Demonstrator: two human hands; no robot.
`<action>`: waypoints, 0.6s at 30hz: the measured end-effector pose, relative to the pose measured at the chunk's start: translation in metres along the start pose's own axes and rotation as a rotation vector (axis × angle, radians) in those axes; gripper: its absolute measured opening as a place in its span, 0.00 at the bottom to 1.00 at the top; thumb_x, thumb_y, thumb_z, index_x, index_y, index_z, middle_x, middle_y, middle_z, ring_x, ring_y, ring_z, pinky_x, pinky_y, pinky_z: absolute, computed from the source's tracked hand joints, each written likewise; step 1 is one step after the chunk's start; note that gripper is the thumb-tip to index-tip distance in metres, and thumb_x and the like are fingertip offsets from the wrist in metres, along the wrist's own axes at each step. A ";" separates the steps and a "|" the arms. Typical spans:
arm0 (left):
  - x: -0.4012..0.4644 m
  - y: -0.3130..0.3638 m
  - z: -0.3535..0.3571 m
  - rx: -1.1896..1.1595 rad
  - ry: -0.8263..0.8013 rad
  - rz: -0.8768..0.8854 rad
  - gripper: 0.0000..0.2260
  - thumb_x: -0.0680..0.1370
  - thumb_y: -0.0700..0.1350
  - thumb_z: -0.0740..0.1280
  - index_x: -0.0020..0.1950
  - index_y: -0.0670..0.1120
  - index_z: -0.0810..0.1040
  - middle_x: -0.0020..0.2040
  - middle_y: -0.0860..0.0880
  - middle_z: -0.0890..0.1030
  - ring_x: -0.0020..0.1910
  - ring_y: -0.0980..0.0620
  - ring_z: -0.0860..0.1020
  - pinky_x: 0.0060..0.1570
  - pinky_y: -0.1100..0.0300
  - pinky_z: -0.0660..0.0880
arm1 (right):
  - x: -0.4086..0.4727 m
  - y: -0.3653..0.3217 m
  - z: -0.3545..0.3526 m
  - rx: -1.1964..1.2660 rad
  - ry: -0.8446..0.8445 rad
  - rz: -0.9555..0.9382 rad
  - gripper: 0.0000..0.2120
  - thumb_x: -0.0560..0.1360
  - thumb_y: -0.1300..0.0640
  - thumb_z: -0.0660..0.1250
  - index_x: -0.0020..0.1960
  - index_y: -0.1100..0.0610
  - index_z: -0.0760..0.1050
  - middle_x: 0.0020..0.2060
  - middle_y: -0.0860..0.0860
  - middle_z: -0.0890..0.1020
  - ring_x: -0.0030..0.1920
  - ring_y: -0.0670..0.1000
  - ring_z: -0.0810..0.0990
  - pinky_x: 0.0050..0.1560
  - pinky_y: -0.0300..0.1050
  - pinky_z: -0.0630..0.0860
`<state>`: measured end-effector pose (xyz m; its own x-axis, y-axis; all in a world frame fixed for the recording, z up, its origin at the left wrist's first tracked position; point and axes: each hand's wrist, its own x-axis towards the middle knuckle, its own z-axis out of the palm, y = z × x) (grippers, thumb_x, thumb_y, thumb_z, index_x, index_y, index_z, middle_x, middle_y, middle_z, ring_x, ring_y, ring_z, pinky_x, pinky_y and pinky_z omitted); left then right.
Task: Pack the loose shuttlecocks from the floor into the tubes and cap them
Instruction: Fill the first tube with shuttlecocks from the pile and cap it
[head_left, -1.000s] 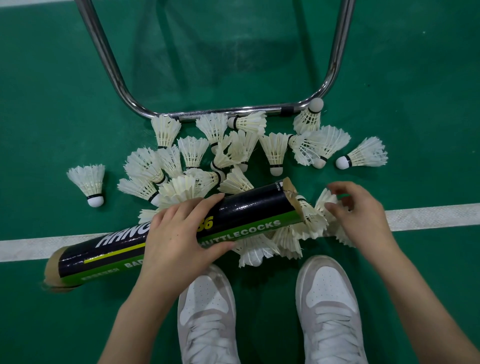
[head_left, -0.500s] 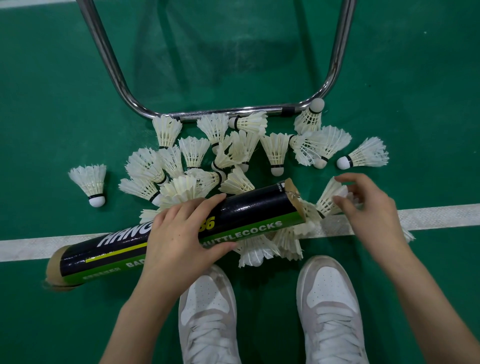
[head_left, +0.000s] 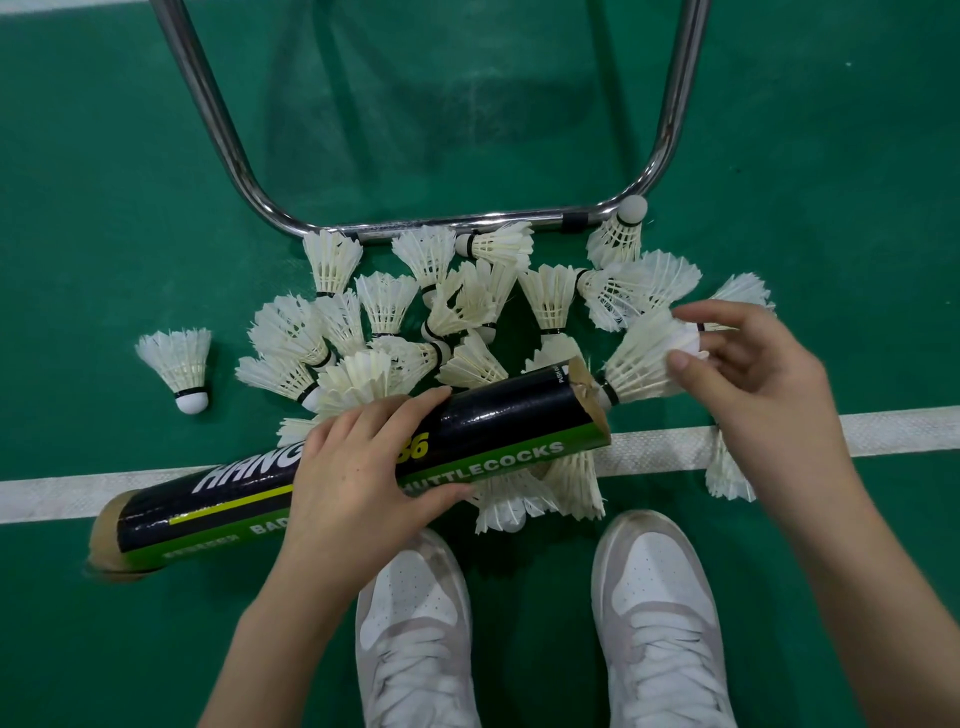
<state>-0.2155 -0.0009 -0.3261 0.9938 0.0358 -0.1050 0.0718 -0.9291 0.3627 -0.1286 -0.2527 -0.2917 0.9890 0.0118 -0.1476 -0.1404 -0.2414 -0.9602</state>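
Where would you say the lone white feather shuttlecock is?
The lone white feather shuttlecock stands on the green floor far left, apart from the pile.

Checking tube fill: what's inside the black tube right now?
Not visible. The tube, gripped by the left hand, shows only its torn open rim; the interior is hidden. One shuttlecock, held by the right hand, lies just outside the mouth.

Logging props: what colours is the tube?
Black with a green stripe and white lettering, on the tube, head view.

The tube (head_left: 363, 478) is laid across the floor line (head_left: 883, 428), shuttlecocks (head_left: 467, 306) piled behind it, one stray (head_left: 179, 364) left, shoes (head_left: 415, 623) in front.
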 end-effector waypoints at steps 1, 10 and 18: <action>0.000 0.000 0.000 0.002 0.002 0.002 0.33 0.66 0.70 0.58 0.69 0.60 0.64 0.58 0.53 0.78 0.56 0.49 0.75 0.56 0.51 0.68 | -0.002 0.000 0.002 0.019 -0.013 0.009 0.13 0.73 0.66 0.67 0.52 0.51 0.76 0.37 0.51 0.75 0.40 0.50 0.74 0.44 0.34 0.72; -0.001 0.000 0.000 -0.008 -0.004 -0.006 0.33 0.65 0.70 0.58 0.68 0.60 0.64 0.59 0.54 0.77 0.57 0.50 0.74 0.57 0.52 0.67 | -0.016 0.001 0.023 0.092 -0.111 0.080 0.11 0.73 0.60 0.67 0.54 0.50 0.74 0.40 0.45 0.76 0.46 0.46 0.75 0.51 0.38 0.74; 0.000 -0.001 0.000 -0.002 -0.003 -0.009 0.33 0.66 0.71 0.58 0.69 0.60 0.64 0.59 0.53 0.77 0.57 0.50 0.74 0.57 0.52 0.67 | -0.018 0.003 0.027 0.010 -0.090 0.051 0.15 0.71 0.56 0.70 0.55 0.44 0.74 0.45 0.40 0.76 0.53 0.46 0.74 0.62 0.53 0.71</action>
<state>-0.2154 0.0001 -0.3267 0.9929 0.0429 -0.1111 0.0808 -0.9281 0.3636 -0.1478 -0.2277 -0.2979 0.9724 0.0867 -0.2164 -0.1913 -0.2340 -0.9532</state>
